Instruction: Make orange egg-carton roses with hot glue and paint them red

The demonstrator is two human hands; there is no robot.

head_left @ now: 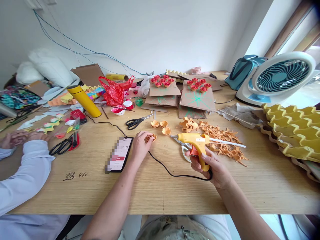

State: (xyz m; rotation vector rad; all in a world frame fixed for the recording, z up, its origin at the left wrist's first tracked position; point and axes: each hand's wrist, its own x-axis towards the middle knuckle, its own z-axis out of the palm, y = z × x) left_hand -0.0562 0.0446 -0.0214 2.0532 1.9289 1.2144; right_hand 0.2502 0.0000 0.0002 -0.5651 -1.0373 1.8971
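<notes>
My left hand (143,144) is closed on a small orange flower cup (153,137), partly hidden by the fingers, low over the table. Three more orange cups (163,124) stand just behind it. In my right hand (212,163) is a yellow glue gun (196,141), its nozzle pointing left toward the cups and a white glue stick out of its back. Its black cord (170,172) runs left across the table. Silver-handled scissors (185,151) lie partly under the gun. Orange petal pieces (225,138) are heaped behind and right of it.
A phone (120,155) lies left of my left hand. Black scissors (136,123) are behind it. Cardboard with red flowers (197,95) is at the back, egg trays (295,133) and a fan (277,78) at right. A person's sleeved arm (32,166) rests at left.
</notes>
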